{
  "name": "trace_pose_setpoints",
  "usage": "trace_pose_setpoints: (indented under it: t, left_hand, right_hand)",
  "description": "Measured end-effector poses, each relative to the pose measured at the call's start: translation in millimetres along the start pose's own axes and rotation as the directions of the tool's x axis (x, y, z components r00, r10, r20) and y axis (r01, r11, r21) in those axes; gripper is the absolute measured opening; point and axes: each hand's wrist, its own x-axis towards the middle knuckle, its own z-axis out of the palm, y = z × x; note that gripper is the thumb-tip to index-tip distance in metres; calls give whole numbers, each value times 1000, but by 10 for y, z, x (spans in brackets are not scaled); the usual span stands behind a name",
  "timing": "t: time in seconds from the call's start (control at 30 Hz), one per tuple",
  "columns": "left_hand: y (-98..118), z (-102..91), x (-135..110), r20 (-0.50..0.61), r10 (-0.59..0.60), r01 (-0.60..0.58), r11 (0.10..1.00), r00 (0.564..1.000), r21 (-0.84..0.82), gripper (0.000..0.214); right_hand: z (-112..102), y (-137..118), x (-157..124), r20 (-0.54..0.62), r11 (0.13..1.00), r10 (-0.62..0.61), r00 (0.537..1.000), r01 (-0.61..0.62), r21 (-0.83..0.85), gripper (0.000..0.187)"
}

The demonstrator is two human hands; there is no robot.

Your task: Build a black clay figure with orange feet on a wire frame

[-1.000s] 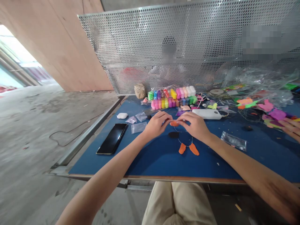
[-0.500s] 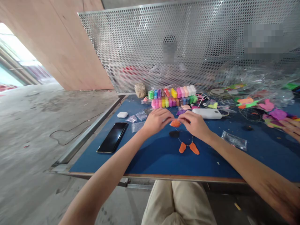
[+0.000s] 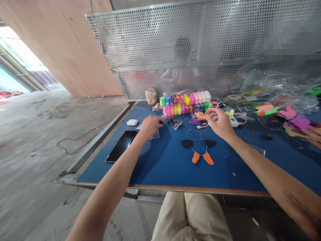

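My left hand (image 3: pixel 151 126) is over small clear plastic bags (image 3: pixel 155 134) left of the middle, its fingers bent down and together. A small dark bit (image 3: pixel 161 123) shows at its fingertips; what it is I cannot make out. My right hand (image 3: pixel 220 123) is raised with curled fingers and a gap between thumb and forefinger. Orange clay (image 3: pixel 201 116) lies just beside those fingertips. Between my hands lies a thin wire figure (image 3: pixel 194 130) with a round loop on top, two black flat pieces (image 3: pixel 187 143) at its sides and two orange pieces (image 3: pixel 196 157) below.
A phone (image 3: pixel 121 146) and a white earbud case (image 3: pixel 132 122) lie on the left of the blue table (image 3: pixel 160 174). Rows of coloured clay (image 3: pixel 185 108) and a stone (image 3: pixel 151 96) stand before a perforated metal panel (image 3: pixel 150 50). Another person's hand (image 3: pixel 312 134) is at far right, near coloured shapes.
My hands have parted from above the wire figure, left hand leftward to the bags, right hand up and right. The orange clay now lies farther back, and the loop and right black piece show.
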Motion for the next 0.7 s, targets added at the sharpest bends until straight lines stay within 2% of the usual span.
trace_pose_setpoints:
  t: [0.07,0.13,0.23,0.3,0.37,0.47,0.53,0.6,0.7]
  left_hand:
    - [94,-45,21,-32,9,-8,1000,999,25,16]
    - [256,-91,19,-73,72,-75,996,995,-37,24]
    - [595,-96,-50,-45,157,-163,917,987,-365,33]
    - [824,-53,-126,33,212,-155,801,977,-578,36]
    - [999,8,-197,76,245,-121,696,966,-708,40]
    - [1119,82,-258,88,239,-73,592,967,-803,40]
    - [1129,106,-267,88,215,-47,553,973,-832,41]
    - [1109,114,-259,99,221,-45,568,970,-822,43]
    - [1015,116,-205,78,300,-172,721,951,-672,42]
  right_hand:
    - [15,-149,-43,48,999,-30,998,29,27,25]
    - [21,-285,-87,93,994,-84,992,77,74,24]
    - [21,-449,-153,164,975,-204,965,185,124,33]
    - [26,-531,-191,247,954,-297,923,272,128,50]
    - [44,-588,-220,314,920,-391,865,371,125,64]
    - [104,-620,-246,354,837,-543,761,524,156,67]
    - [155,-608,-259,375,805,-588,717,563,185,63]
    - [193,-575,-266,388,831,-552,738,522,191,57]
    - [176,-506,-252,347,913,-408,844,369,176,39]
